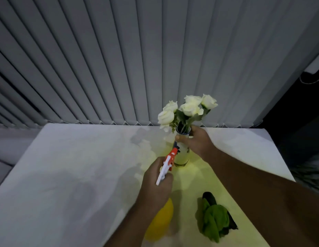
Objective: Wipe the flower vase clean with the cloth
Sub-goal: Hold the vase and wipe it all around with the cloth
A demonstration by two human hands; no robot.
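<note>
The vase (182,155) stands upright on the worktop (66,166). The right hand (198,142) curls its fingers (181,138) round the vase's neck. The left hand (155,182) grips a spray bottle (168,163), its nozzle at the vase. The green cloth (215,220) lies apart, near the right forearm.

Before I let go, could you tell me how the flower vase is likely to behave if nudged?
The flower vase looks tall and narrow with white roses bunched high above the rim, so it probably tips easily. It appears glossy, so likely fragile and slippery once the spray bottle wets it. The right hand gripping near its rim should steady it.
</note>
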